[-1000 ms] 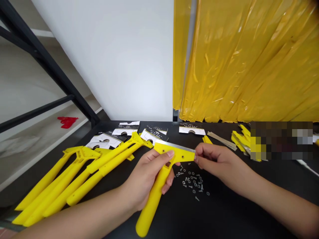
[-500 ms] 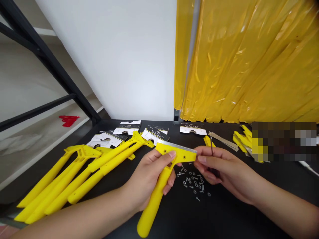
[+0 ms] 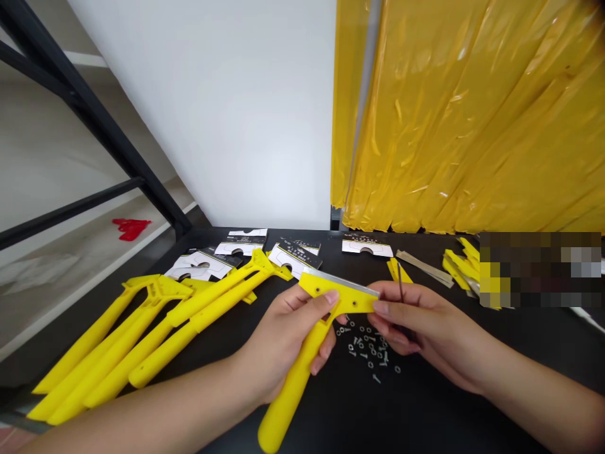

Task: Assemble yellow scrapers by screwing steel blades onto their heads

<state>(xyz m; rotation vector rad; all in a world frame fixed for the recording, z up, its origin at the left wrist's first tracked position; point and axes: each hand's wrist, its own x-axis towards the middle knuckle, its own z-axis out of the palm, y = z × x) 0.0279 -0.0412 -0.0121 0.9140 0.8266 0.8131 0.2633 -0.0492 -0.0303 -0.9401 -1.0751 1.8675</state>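
Observation:
A yellow scraper (image 3: 296,384) with a long handle and a metal blade strip along its head is in my left hand (image 3: 288,337). My left thumb presses on the head between two small holes, and the fingers wrap behind the neck. At the head's right end, my right hand (image 3: 416,315) pinches the corner between thumb and fingers. A thin dark rod (image 3: 401,284) sticks up out of the same hand; its lower part is hidden by the fingers. Loose screws and nuts (image 3: 371,348) lie scattered on the black table below the scraper head.
Several yellow scraper handles (image 3: 155,334) lie on the left. Printed cards (image 3: 366,244) are spread along the back, with flat metal strips (image 3: 423,268) and yellow pieces (image 3: 460,271) at right. A white panel (image 3: 212,113) and yellow plastic sheeting (image 3: 472,113) stand behind.
The scraper's head has shifted slightly right and down, its right end now deeper in my right hand's pinch. My left hand keeps its hold; the things on the table have stayed put.

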